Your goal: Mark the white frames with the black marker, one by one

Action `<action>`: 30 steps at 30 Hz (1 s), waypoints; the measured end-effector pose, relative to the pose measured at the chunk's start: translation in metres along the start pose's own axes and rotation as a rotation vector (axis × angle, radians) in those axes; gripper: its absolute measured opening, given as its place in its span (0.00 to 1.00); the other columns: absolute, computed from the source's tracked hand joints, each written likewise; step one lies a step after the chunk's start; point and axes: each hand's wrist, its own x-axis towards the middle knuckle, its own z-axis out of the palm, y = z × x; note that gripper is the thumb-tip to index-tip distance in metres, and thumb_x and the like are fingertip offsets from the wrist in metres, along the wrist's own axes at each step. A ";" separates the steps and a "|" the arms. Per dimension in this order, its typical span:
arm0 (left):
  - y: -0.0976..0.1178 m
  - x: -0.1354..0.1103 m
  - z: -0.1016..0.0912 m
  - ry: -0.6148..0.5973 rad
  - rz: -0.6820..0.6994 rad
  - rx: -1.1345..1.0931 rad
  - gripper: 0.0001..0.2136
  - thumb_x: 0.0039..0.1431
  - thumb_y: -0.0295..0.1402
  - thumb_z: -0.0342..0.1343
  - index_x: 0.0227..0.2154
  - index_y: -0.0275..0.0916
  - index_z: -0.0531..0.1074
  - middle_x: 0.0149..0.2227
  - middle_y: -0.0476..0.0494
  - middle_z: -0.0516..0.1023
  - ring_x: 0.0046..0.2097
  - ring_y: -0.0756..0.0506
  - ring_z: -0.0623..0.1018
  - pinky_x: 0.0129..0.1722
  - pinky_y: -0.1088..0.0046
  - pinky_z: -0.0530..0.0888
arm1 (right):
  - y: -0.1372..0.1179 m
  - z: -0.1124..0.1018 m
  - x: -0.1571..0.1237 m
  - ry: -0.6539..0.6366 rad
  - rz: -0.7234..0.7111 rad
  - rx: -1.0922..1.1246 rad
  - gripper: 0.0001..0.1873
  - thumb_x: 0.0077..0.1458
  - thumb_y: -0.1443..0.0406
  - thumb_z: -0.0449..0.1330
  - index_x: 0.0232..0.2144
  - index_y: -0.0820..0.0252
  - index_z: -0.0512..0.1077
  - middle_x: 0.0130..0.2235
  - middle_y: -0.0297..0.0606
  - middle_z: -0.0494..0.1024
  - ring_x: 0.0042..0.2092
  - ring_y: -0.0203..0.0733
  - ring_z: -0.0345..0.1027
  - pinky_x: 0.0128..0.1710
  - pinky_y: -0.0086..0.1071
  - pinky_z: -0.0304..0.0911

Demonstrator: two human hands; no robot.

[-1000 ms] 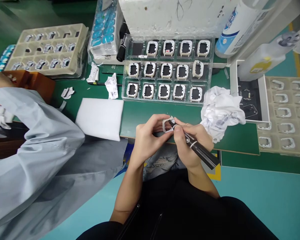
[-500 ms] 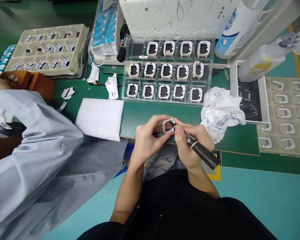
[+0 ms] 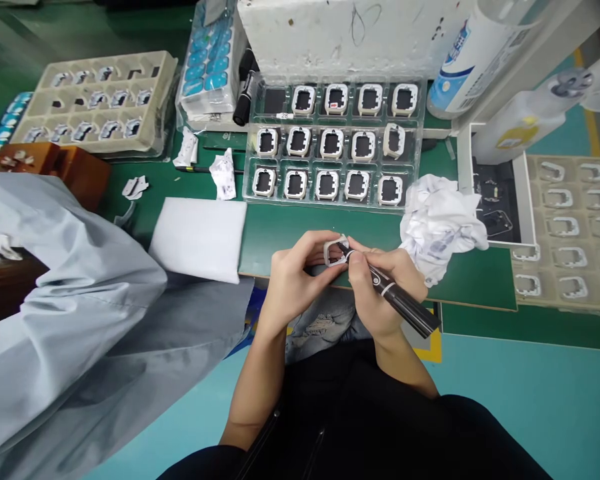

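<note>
In front of my body, my left hand (image 3: 300,277) pinches a small pale frame, which looks like a watch case (image 3: 329,253), between thumb and fingers. My right hand (image 3: 383,283) is closed around a thick black pen-shaped tool (image 3: 405,305) with silver rings. The tool slants up to the left, and its dark tip sits at the case's inner right side. My right fingertips are close to the case; whether they touch it I cannot tell. Beyond my hands lies a clear plastic tray (image 3: 325,205) with rows of similar cases, one pocket bare of a case.
A crumpled white cloth (image 3: 437,223) lies right of my hands, beside an open drawer-like box (image 3: 530,220). White foam (image 3: 200,237) lies to the left. A co-worker's grey sleeve (image 3: 75,267) reaches in there. Bottles (image 3: 473,67) stand at back right; another tray (image 3: 583,260) is at far right.
The co-worker's arm at the left has shifted slightly, its hand moving further out of view. My hands, the watch case and the tool stay nearly in place; the view shifts slightly.
</note>
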 end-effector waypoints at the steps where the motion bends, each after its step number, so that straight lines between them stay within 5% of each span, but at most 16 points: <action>1: 0.000 0.000 0.000 -0.001 0.004 -0.007 0.19 0.76 0.48 0.77 0.61 0.47 0.85 0.52 0.45 0.96 0.52 0.42 0.97 0.58 0.68 0.95 | 0.000 0.000 0.000 -0.002 -0.001 0.003 0.09 0.78 0.65 0.73 0.42 0.49 0.79 0.42 0.32 0.93 0.47 0.56 0.95 0.33 0.34 0.87; 9: 0.002 0.003 0.000 0.006 -0.035 -0.071 0.27 0.67 0.52 0.84 0.61 0.45 0.87 0.52 0.44 0.96 0.52 0.40 0.98 0.59 0.67 0.95 | -0.001 0.000 -0.004 0.013 0.015 0.063 0.09 0.79 0.66 0.73 0.43 0.49 0.78 0.39 0.31 0.91 0.48 0.60 0.95 0.33 0.37 0.89; 18: 0.001 0.002 -0.001 0.016 -0.070 -0.143 0.32 0.60 0.53 0.88 0.62 0.43 0.89 0.53 0.42 0.97 0.53 0.36 0.98 0.59 0.65 0.96 | -0.001 -0.002 -0.008 0.017 0.068 0.204 0.08 0.80 0.65 0.74 0.46 0.49 0.79 0.34 0.29 0.87 0.49 0.60 0.95 0.50 0.49 0.97; 24: 0.001 0.002 -0.002 0.021 -0.056 -0.162 0.32 0.59 0.50 0.89 0.62 0.45 0.91 0.52 0.43 0.97 0.52 0.37 0.98 0.59 0.65 0.96 | -0.002 -0.001 -0.010 0.036 0.099 0.217 0.08 0.80 0.61 0.75 0.47 0.49 0.79 0.29 0.27 0.81 0.45 0.61 0.95 0.44 0.50 0.97; 30: 0.001 0.002 -0.004 0.025 -0.104 -0.163 0.32 0.58 0.48 0.90 0.62 0.43 0.92 0.52 0.41 0.97 0.51 0.35 0.98 0.58 0.63 0.97 | -0.003 0.000 -0.009 0.030 0.108 0.236 0.09 0.81 0.61 0.74 0.46 0.50 0.78 0.31 0.28 0.84 0.46 0.59 0.95 0.53 0.53 0.97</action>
